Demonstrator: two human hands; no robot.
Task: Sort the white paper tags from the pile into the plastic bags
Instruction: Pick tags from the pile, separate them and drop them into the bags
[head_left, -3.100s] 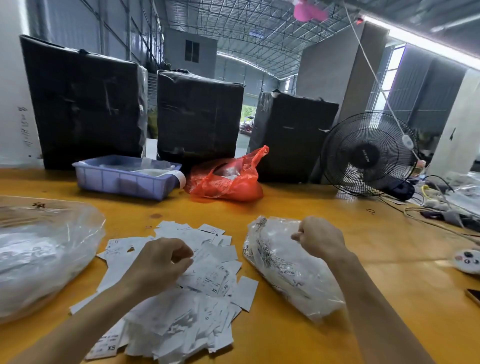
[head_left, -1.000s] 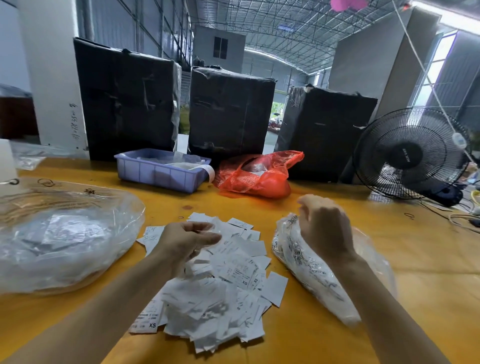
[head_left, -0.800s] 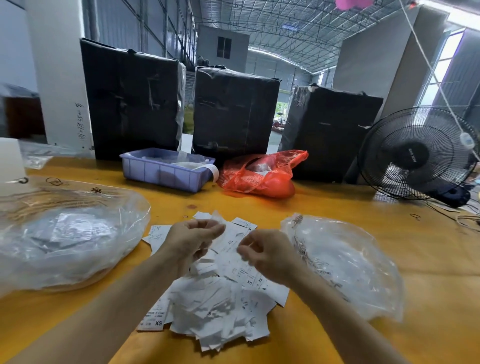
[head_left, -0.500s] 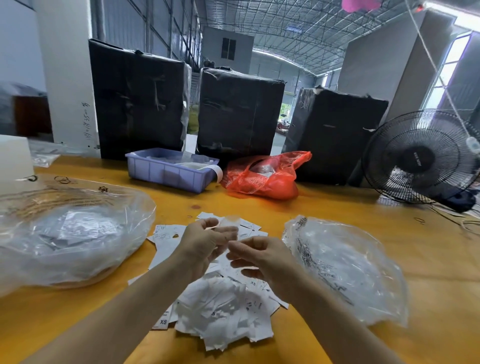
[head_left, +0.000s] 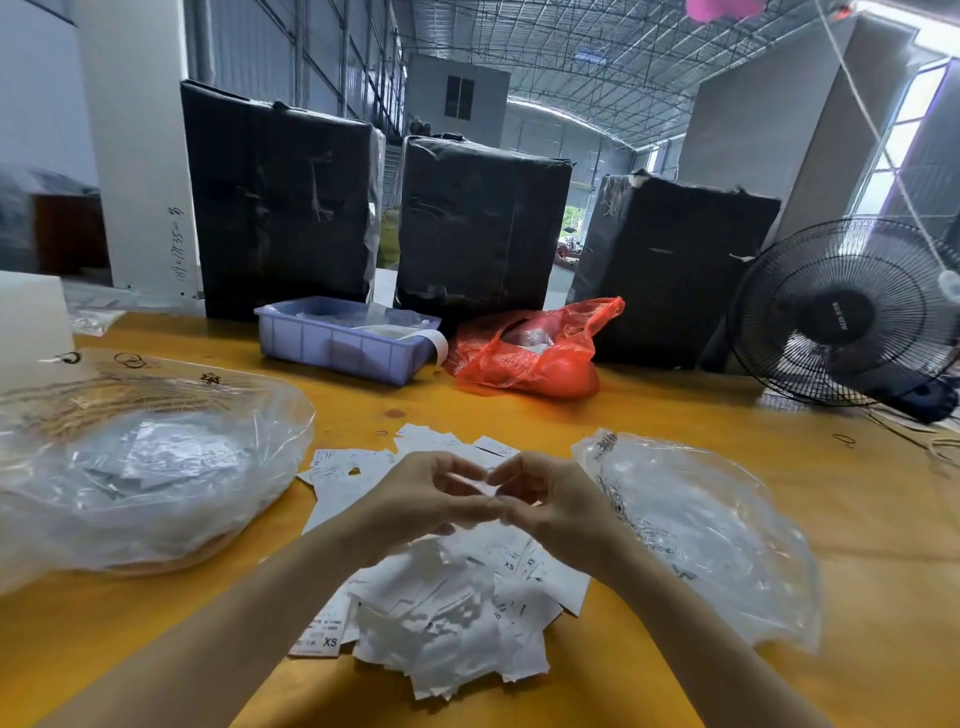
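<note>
A single tag is pinched between the left hand and right hand, fingertips of both curled onto it, raised above the pile, probably so its print can be read before it is sorted. The pile lies directly beneath and in front of the hands on the counter; its tags overlap too much to count, and several show "XS".

Two clear bags flank the hands: the left bag, just beyond the left hand, already bulges with white contents; the right bag, beside the right wrist, lies flatter. Each sits within reach of one hand, which seems meant to shorten every drop.

Farther out, beyond the hands: one blue tray, one red bag, three black bales and one fan to the far right.
</note>
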